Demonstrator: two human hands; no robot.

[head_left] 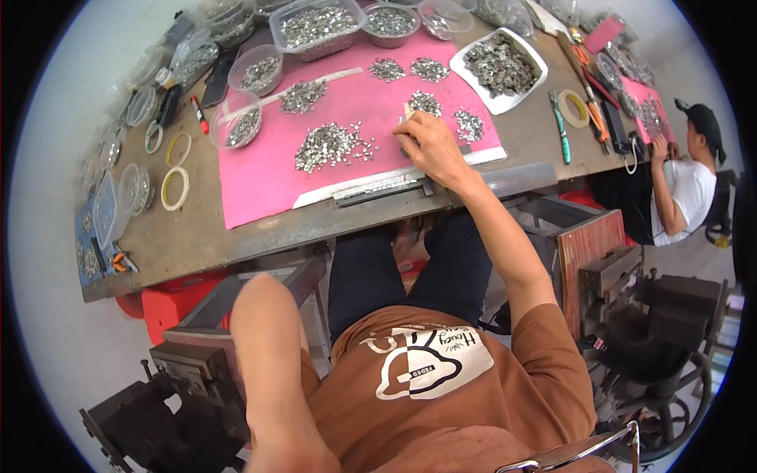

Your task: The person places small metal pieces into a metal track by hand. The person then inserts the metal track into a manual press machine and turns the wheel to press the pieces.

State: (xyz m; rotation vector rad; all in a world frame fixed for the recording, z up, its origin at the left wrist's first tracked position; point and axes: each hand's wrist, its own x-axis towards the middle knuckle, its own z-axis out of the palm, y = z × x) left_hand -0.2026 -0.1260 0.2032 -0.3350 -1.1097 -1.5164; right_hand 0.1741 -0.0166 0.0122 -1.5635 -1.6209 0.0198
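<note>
Pieces of silvery metal lie heaped on a pink mat near the right hand, fingers curled, its hold unclear, apparently mid-sorting; left hand out of view, next move likely calling for a light pinch

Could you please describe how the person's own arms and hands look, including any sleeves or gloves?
The right hand is ungloved, with no watch visible at the wrist. The right arm is bare below a short brown sleeve. The visible part of the left arm is bare too; the left hand is out of view.
</note>
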